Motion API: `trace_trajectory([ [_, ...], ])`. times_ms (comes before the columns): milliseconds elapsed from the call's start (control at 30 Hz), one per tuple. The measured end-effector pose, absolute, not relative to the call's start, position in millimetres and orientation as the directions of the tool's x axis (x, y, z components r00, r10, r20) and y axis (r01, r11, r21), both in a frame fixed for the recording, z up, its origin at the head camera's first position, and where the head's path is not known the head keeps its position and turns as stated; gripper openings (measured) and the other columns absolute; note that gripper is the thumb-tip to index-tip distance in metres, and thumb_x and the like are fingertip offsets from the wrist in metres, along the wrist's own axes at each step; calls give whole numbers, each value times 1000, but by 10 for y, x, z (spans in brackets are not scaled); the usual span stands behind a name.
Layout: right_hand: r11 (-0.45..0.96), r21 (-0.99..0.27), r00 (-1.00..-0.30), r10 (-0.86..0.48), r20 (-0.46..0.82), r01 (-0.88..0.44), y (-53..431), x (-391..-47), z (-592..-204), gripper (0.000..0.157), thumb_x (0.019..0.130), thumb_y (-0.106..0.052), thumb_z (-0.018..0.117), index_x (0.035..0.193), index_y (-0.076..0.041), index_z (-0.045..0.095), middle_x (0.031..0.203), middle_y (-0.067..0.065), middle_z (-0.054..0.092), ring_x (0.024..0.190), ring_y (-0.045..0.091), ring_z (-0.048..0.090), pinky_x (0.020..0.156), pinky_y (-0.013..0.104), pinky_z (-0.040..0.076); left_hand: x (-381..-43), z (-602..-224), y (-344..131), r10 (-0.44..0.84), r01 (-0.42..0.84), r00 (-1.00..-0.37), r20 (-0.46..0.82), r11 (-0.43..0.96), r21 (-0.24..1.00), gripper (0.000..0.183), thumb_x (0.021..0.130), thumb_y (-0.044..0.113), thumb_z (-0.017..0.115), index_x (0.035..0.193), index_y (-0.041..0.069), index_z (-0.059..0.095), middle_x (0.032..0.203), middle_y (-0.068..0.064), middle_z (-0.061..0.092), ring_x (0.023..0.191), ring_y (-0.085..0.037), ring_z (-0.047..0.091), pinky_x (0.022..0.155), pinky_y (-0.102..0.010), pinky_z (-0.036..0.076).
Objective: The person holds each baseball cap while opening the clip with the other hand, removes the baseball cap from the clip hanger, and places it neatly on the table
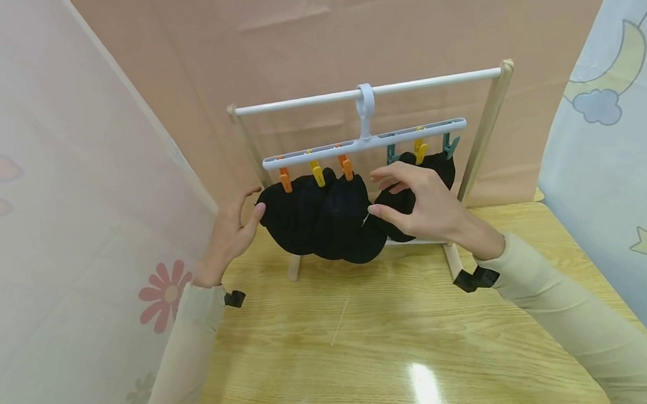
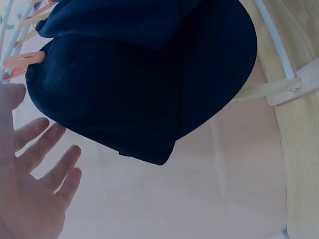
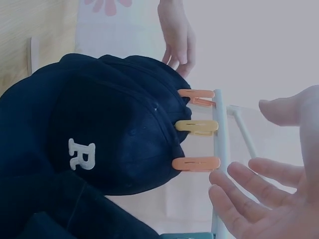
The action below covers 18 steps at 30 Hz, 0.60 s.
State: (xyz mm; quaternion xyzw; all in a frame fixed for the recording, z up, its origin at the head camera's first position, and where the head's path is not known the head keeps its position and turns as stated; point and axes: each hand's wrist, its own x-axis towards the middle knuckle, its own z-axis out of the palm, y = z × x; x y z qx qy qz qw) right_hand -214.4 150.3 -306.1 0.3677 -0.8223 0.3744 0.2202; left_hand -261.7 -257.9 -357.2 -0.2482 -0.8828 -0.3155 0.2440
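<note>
dark caps (image 1: 346, 225) hung by clips (image 1: 318, 174) on bar (image 1: 296, 158) nr back edge of table (image 1: 286, 348) | row runs L-R, caps to R of L hand (image 1: 229, 230), behind R hand (image 1: 432, 200) | both hands' fingers spread apart, nothing gripped; touch: can't tell | soft cloth, round tops, hard plastic clips

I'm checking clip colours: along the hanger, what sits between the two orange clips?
A yellow clip, seen in the head and right wrist views.

Near your fingers (image 1: 391, 215) you have two orange clips (image 1: 286, 184), two yellow clips (image 1: 318, 177), two green clips (image 1: 450, 147), one hanger (image 1: 365, 143), one white pole (image 1: 297, 102) and at least three dark caps (image 1: 297, 221), bunched too close to count exactly.
</note>
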Motion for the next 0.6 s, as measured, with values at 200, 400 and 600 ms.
trace_trajectory([
  [200,415,-482,-633,-433,641,-772,1402,-2205,-2967,50,88,-14,87,133,-2,69,126,10,75,108,27,73,92,41,61,-2639,-3572,-2526,292,619,-751,592,622,478,40,111,17,59,145,-2,57,147,-20,63,136,-39,58,113,-58,48],
  [400,380,-506,-633,-448,632,-774,1248,-2282,-2933,47,92,-14,85,134,0,69,123,15,75,107,29,75,90,50,61,-2658,-3574,-2473,298,658,-718,629,587,472,37,109,8,60,143,-7,57,143,-24,64,132,-41,61,109,-58,51],
  [600,340,-544,-641,-444,626,-767,1124,-2313,-2931,48,93,-14,84,137,-2,68,126,16,73,113,29,73,93,50,62,-2656,-3575,-2437,294,684,-684,667,578,446,35,108,3,59,140,-11,59,138,-27,66,125,-42,67,109,-54,53],
])
